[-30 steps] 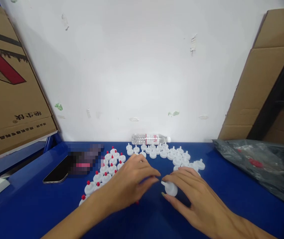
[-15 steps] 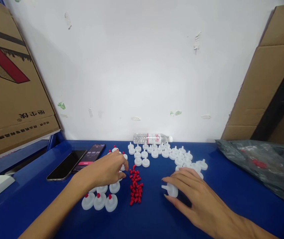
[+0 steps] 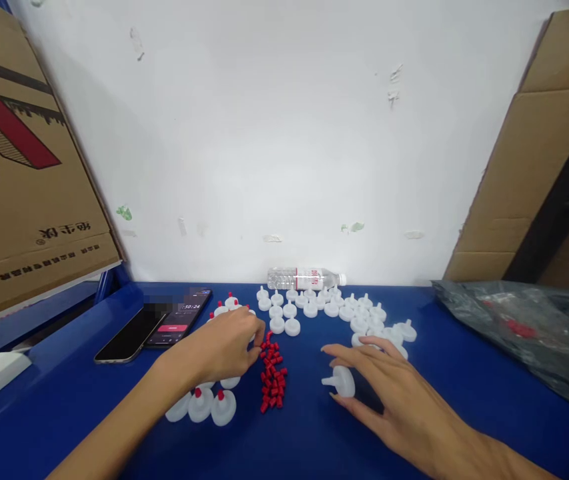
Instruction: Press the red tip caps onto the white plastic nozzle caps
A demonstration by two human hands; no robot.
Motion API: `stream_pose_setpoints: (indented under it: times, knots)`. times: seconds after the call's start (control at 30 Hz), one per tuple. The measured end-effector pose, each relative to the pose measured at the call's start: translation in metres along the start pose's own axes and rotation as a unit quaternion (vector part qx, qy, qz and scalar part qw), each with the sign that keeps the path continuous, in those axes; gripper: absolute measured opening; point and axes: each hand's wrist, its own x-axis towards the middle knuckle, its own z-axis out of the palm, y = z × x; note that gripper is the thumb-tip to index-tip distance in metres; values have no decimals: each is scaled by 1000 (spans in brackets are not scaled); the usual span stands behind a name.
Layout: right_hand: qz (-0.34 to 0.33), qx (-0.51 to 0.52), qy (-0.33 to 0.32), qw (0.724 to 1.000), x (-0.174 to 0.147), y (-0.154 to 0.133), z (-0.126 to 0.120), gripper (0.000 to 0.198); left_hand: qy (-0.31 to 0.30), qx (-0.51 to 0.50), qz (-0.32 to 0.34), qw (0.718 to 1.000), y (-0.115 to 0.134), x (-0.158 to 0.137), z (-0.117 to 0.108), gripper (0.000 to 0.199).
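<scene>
My left hand reaches over from the left, its thumb and fingertips pinched at a small red cap on the upper left edge of the pile of red caps. My right hand holds a translucent white nozzle lid between thumb and fingers, on its side with the spout facing left. Under and around my left forearm stand white lids with red caps on their tips; my hand hides some of them. Beyond my right fingers are several uncapped white lids, spouts mostly upward.
A clear plastic bottle lies against the wall behind the lids. Two phones rest at the left, one showing a running timer. A dark plastic bag lies at the right. Cardboard stands on both sides of the blue table.
My left hand has moved right, from above the capped lids to the edge of the red pile, its fingertips closing. My right hand keeps the lid, which has turned slightly.
</scene>
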Motion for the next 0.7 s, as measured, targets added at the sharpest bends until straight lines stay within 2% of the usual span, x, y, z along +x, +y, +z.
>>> stream_pose_setpoints:
  times: [0.2,0.3,0.4,0.5,0.7]
  knots:
    - [14,17,-13,1000,0,1,1,48,20,-149,61,987,25,1,-9,9]
    - [9,13,-9,1000,1,-2,-3,39,47,-234,117,964,37,5,2,8]
    - [-3,-6,16,1000,1,-5,-5,35,65,-298,137,942,47,9,15,10]
    - [-14,-22,37,999,1,-8,-8,30,76,-329,149,929,54,10,22,19]
    - [11,-7,32,999,3,-10,-11,18,104,-353,175,913,58,11,22,10]
